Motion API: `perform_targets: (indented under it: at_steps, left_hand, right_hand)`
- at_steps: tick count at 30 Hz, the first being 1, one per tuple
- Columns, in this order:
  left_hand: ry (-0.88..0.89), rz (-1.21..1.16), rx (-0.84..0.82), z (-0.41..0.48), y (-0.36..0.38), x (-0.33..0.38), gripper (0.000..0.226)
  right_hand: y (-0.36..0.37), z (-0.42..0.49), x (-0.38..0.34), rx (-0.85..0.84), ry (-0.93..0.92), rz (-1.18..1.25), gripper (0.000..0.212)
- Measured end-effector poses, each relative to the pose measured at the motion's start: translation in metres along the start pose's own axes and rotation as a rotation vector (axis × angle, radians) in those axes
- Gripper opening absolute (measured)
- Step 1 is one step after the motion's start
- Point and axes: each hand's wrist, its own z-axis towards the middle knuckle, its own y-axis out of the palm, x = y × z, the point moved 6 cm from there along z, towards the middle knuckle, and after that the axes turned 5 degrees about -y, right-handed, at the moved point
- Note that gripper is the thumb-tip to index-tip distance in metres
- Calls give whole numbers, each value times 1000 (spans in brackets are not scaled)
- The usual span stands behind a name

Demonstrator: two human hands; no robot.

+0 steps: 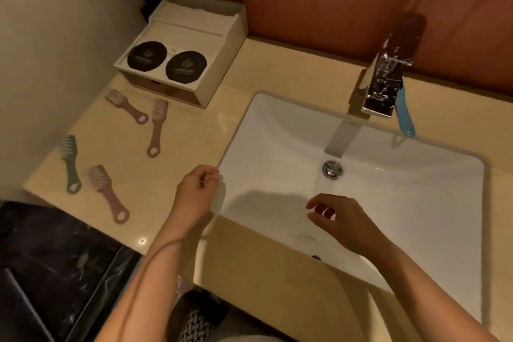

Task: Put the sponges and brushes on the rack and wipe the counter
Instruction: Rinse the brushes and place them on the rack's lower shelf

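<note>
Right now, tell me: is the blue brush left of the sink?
No, the blue brush lies beside the faucet, at the back rim of the sink.

A: Surface?
B: Beige stone counter (194, 130), white sink (277, 130) sunk into it, chrome faucet (385, 86) at the back rim.
A: Loose items?
B: Cream box (183, 50) in the back-left corner. Near it a pink brush (126, 110) and a second pink brush (157, 128). By the left front edge a green brush (70, 162) and a third pink brush (108, 193). All flat, apart.
A: Right side?
B: Blue brush (404, 116) just beside the faucet, head hidden.
</note>
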Motion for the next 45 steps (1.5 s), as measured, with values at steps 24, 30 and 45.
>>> perform_targets:
  at_steps: [24, 30, 45]
  left_hand:
    - [-268, 593, 279, 119, -113, -26, 23]
    - [-256, 4, 58, 76, -95, -9, 25]
    - [30, 31, -386, 2, -22, 17, 27]
  right_hand:
    - [39, 68, -58, 17, 13, 117, 15]
    - [39, 76, -79, -6, 6, 202, 17]
    - [62, 90, -143, 322, 164, 1131, 43]
